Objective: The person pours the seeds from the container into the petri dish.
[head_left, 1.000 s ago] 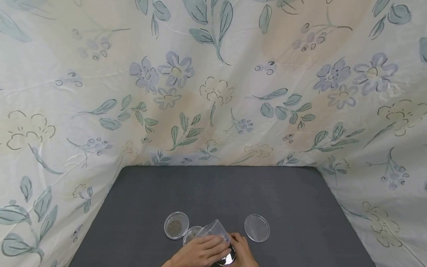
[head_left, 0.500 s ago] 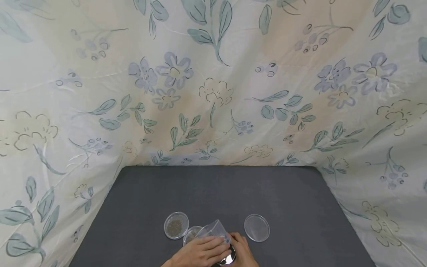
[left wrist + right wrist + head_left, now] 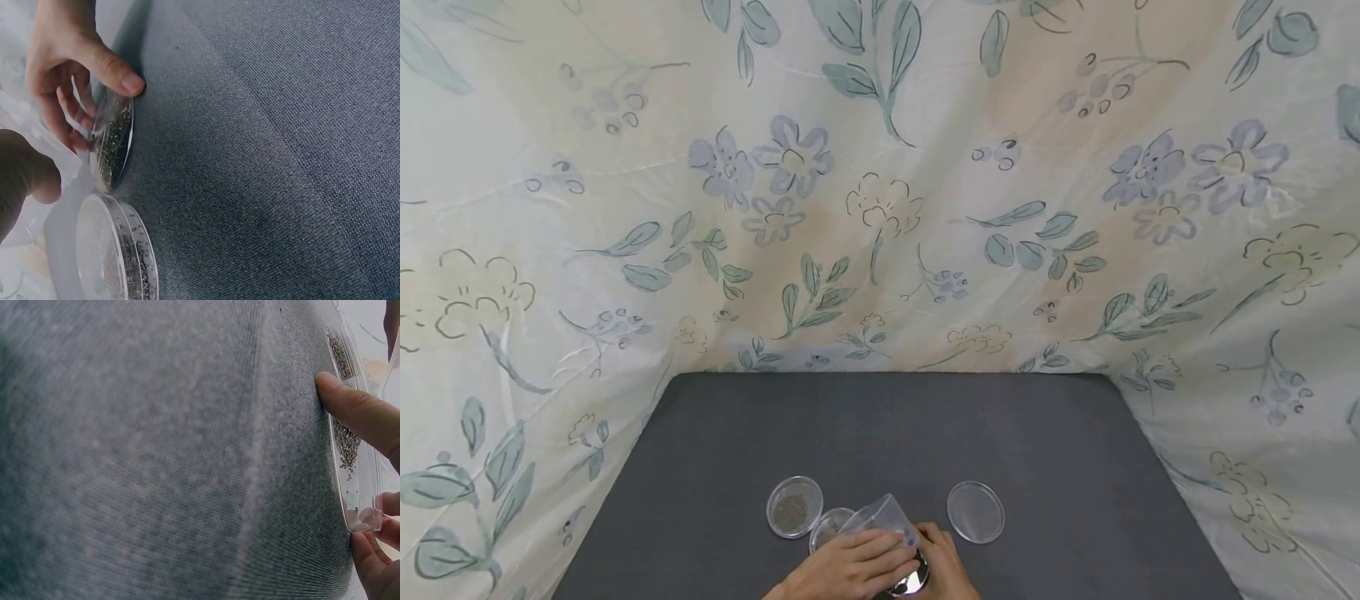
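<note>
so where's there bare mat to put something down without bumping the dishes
The far half of the grey mat, up to the floral sheet, is bare, as is the part right of the empty dish. The near edge is crowded: seed dish, tilted cup, both hands.

A makeshift home recording corner, not a lab: a wrinkled flowered bedsheet (image 3: pixel 880 192) hangs as backdrop from nine to three o'clock around a grey cloth-covered table (image 3: pixel 887 433), with small clear petri dishes (image 3: pixel 975 512) of seeds at six o'clock.

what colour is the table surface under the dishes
Dark grey, a woven fabric-like surface; the weave shows best in the left wrist view.
</note>
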Motion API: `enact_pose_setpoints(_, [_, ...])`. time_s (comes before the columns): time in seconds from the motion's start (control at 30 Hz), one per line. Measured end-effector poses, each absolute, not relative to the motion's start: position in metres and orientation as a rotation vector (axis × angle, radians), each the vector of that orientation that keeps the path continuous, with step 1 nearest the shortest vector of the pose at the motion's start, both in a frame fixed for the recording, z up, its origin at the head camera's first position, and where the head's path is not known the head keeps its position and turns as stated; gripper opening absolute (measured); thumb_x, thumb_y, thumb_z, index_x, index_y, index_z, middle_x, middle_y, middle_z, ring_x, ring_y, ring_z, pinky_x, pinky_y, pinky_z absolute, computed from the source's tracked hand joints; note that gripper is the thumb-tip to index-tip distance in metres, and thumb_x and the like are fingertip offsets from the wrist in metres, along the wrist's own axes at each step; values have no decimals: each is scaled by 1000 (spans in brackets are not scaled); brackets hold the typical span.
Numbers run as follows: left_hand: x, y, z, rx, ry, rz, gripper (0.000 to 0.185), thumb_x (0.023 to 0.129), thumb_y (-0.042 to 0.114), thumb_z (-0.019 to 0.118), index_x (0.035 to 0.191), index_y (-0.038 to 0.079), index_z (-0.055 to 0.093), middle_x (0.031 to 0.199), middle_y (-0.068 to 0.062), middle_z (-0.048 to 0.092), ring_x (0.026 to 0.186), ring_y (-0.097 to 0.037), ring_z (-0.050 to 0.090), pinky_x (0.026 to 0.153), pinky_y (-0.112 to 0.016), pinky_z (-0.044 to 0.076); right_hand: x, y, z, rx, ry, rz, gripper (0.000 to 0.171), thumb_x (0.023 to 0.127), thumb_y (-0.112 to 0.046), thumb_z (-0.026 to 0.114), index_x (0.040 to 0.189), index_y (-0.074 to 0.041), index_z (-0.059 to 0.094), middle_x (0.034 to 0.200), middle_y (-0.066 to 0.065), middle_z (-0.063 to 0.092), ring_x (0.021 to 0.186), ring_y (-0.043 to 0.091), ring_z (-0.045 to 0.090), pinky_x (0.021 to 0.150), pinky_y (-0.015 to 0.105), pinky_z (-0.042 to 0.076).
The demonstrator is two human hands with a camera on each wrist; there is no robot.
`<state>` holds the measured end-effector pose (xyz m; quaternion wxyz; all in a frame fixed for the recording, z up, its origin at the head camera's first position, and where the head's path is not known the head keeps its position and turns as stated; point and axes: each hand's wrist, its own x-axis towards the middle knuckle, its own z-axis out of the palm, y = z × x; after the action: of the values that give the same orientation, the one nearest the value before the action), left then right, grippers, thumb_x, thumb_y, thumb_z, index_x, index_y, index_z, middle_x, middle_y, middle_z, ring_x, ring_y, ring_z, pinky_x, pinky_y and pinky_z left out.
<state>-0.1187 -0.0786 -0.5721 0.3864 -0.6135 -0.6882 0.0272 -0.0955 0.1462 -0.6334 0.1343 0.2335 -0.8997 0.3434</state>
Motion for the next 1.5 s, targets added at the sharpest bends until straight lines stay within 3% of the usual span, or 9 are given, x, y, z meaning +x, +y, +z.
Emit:
enact_pose_setpoints(0.47, [-121, -80, -574, -1488, -1760, 20, 48, 106, 43, 48, 143, 14, 59, 136, 4, 66, 126, -11, 61, 111, -26, 46, -95, 148, -628, 655, -2718, 1081, 86, 58, -40, 101, 129, -6, 68, 113, 2, 64, 95, 13, 52, 76, 26, 51])
enact_pose_setpoints(0.63, [-124, -84, -576, -1349, -1793, -152, 35, 111, 18, 40, 133, 12, 66, 130, 1, 69, 119, -14, 64, 101, -27, 51, -95, 147, -629, 673, -2705, 1015, 96, 56, -46, 100, 128, 7, 66, 114, 5, 63, 96, 16, 53, 79, 28, 55])
enact_pose_setpoints(0.73, [-124, -94, -577, -1263, -1853, -374, 35, 108, 19, 44, 129, 4, 67, 128, -5, 70, 117, -19, 62, 105, -28, 48, -95, 147, -630, 695, -2697, 958, 103, 54, -48, 100, 128, 13, 63, 113, 7, 62, 96, 19, 53, 80, 29, 55])
enact_pose_setpoints(0.8, [-122, -104, -577, -1188, -1919, -575, 41, 98, 22, 63, 131, -2, 64, 129, -12, 68, 120, -22, 60, 113, -26, 44, -95, 147, -630, 710, -2685, 908, 104, 53, -49, 101, 128, 12, 64, 111, 6, 61, 94, 20, 53, 80, 29, 55])
enact_pose_setpoints(0.9, [-112, -122, -581, -966, -2040, -877, 80, 70, 21, 91, 137, -6, 58, 133, -14, 64, 129, -15, 55, 121, -15, 33, -95, 147, -632, 733, -2657, 870, 103, 53, -49, 101, 128, 11, 64, 111, 7, 61, 93, 22, 53, 79, 28, 55])
enact_pose_setpoints(0.97, [-104, -134, -584, -778, -2085, -1006, 102, 50, 17, 100, 140, -6, 56, 135, -13, 63, 133, -5, 51, 118, -9, 32, -95, 147, -633, 743, -2633, 853, 103, 52, -48, 101, 127, 11, 64, 110, 7, 61, 93, 23, 53, 77, 28, 54])
enact_pose_setpoints(1.03, [-96, -147, -588, -587, -2109, -1074, 110, 43, 15, 103, 140, -4, 56, 134, -12, 64, 134, 4, 48, 115, -5, 33, -95, 148, -633, 750, -2622, 860, 103, 52, -47, 101, 128, 12, 64, 111, 8, 60, 93, 23, 52, 77, 28, 53])
enact_pose_setpoints(1.27, [-69, -184, -605, 79, -2131, -1073, 113, 32, 7, 105, 136, -1, 62, 120, -22, 69, 117, 20, 48, 102, 5, 34, -95, 147, -632, 766, -2634, 865, 106, 54, -47, 101, 131, 14, 61, 114, 9, 61, 94, 22, 52, 77, 28, 54])
enact_pose_setpoints(1.5, [-50, -194, -630, 485, -2145, -1123, 105, 40, -1, 102, 134, -7, 57, 121, -27, 63, 106, 25, 37, 88, 12, 27, -94, 144, -629, 746, -2676, 848, 108, 57, -50, 99, 134, 15, 58, 116, 9, 58, 95, 22, 50, 77, 28, 54])
